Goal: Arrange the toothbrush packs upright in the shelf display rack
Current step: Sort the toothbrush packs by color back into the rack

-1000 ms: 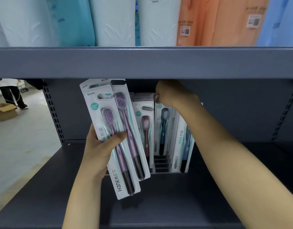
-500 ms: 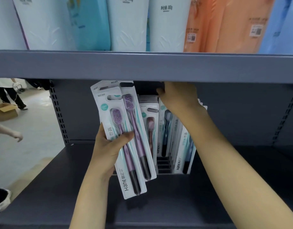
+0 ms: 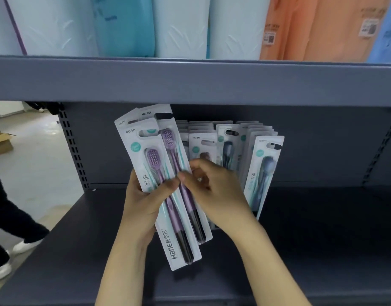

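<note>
My left hand [image 3: 143, 204] grips a small stack of white toothbrush packs [image 3: 156, 164] with purple brushes, held upright and tilted left in front of the rack. My right hand [image 3: 214, 188] pinches the right edge of the rear purple pack [image 3: 170, 138] in that stack. Behind them, several packs with dark brushes stand upright in rows in the display rack [image 3: 214, 226], which my hands mostly hide. One dark-brush pack [image 3: 264, 171] leans out at the rack's right end.
The grey metal shelf [image 3: 322, 239] spreads out on both sides of the rack. The upper shelf [image 3: 190, 80] hangs close over the pack tops and carries tall white, teal and orange packages. A person's legs [image 3: 11, 219] and a cardboard box [image 3: 1, 144] are at the left on the floor.
My right hand has come down from the tops of the racked packs to the stack in my left hand and taken hold of a pack's edge. The person at the left has walked closer.
</note>
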{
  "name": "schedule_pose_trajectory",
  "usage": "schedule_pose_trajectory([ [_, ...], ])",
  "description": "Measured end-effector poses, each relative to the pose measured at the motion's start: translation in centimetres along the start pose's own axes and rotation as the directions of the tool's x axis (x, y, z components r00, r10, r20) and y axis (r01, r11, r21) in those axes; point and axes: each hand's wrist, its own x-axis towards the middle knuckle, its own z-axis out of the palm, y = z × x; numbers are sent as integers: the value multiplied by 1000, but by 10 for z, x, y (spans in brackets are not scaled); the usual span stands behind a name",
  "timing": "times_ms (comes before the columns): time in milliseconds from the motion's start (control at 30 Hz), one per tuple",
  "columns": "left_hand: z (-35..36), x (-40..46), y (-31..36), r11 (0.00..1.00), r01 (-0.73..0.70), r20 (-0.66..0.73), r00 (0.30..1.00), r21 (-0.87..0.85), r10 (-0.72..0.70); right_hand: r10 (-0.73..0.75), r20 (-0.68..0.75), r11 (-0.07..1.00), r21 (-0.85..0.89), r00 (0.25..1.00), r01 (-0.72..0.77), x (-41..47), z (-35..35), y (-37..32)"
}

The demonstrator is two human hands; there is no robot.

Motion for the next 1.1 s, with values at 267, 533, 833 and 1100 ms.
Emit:
schedule_pose_trajectory([
  [267, -15, -2, 3, 1000, -6, 59, 998, -17, 7, 54, 53, 986, 153, 997, -62, -4, 11, -10],
  [533, -31, -4, 7, 1000, 17, 58, 998, -21, -16, 146, 68, 920, 357, 987, -161, -8, 26, -17],
  [833, -34, -7, 3, 993, 57, 75, 996, -100, -50, 204, 51, 902, 378, 978, -208, -17, 33, -19],
  [1100, -22, -6, 1, 986, 55, 103, 994, -160, -39, 153, -32, 971, 191, 988, -144, -16, 29, -13],
])
